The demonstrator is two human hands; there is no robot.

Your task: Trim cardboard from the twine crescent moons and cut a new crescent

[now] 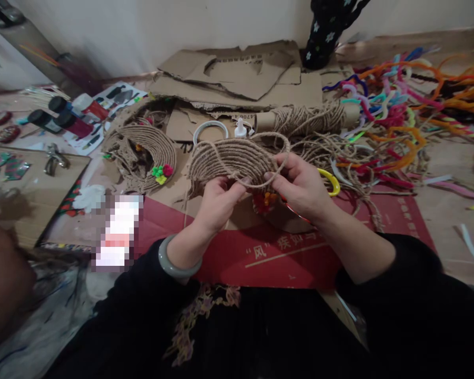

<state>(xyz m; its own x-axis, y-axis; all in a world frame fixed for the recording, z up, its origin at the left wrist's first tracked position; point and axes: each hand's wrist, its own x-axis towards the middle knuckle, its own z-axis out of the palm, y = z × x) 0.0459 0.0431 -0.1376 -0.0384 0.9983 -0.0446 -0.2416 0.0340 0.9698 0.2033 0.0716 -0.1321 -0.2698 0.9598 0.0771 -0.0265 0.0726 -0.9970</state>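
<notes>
Fingers on left hand and right hand are kinda pinching this rope coil by its edge.

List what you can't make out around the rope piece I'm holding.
In the head view:
Coiled rope piece: left hand covers part of its lower edge.
Yellow loop: its left part is hidden behind the right hand.
Red sheet: its print runs under the right forearm.
Black flowered object: top cut off by the upper edge.
Pixelated patch: what it covers.
</notes>
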